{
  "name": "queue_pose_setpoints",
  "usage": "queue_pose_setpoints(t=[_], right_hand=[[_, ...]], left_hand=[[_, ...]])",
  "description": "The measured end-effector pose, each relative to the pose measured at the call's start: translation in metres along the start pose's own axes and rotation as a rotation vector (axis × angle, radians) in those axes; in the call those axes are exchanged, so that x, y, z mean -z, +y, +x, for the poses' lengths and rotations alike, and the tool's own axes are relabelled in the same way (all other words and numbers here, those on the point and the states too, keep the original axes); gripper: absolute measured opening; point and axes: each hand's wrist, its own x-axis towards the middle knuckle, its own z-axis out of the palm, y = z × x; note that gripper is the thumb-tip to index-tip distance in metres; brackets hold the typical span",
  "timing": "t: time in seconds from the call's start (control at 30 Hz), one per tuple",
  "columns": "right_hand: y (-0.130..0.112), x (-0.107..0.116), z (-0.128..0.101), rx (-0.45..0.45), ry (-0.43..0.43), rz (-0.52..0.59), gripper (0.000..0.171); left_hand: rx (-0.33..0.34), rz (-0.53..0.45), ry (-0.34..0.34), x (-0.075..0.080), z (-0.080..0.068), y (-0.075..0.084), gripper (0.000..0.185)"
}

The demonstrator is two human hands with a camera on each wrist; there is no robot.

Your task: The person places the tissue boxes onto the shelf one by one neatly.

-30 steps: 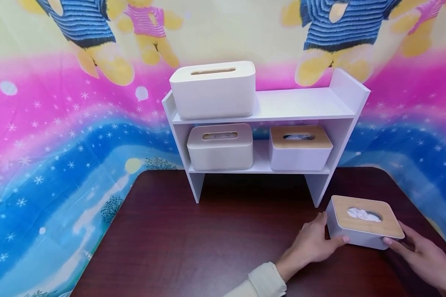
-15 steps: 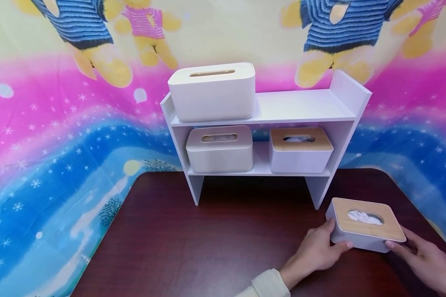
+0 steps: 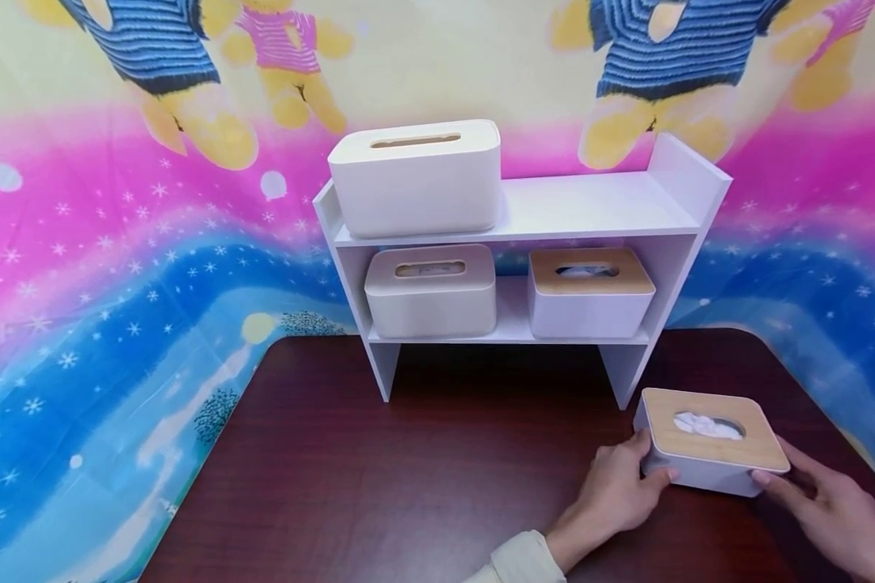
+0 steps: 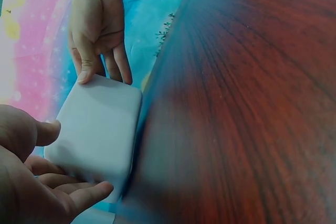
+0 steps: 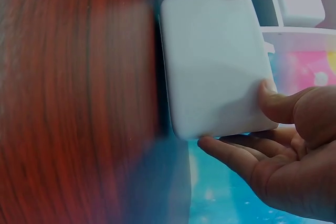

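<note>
**Both hands on the tissue box, lower right**

Head view: tissue box (image 3: 710,441) with wooden lid sits lower right on the worktop (image 3: 408,470), just right of the shelf (image 3: 591,206) leg. Left hand (image 3: 616,490) and right hand (image 3: 827,506) grip its ends.

Left wrist view: left hand (image 4: 31,182) fingers curl around the box's near end.

Right wrist view: right hand (image 5: 283,156) thumb and fingers clamp the box edge.

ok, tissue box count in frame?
4: one on the shelf's top tier, two on its lower tier, one on the table between left hand and right hand.
</note>
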Motion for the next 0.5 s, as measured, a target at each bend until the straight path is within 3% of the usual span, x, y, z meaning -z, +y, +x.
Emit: queue_pose_setpoints(t=[0.1,0.33,0.5], right_hand=[[-0.006,0.001,-0.003,0.005,0.025,0.001,0.089],[-0.031,0.003,-0.006,0.000,0.061,0.030,0.083],[-0.049,0.008,-0.001,0.050,0.069,0.030,0.083]], left_hand=[[-0.014,0.011,0.041,0.004,-0.001,-0.002,0.041],[-0.017,-0.029,0.101,0.015,-0.004,-0.006,0.046],[-0.021,-0.035,0.160,0.028,-0.006,-0.009,0.033]])
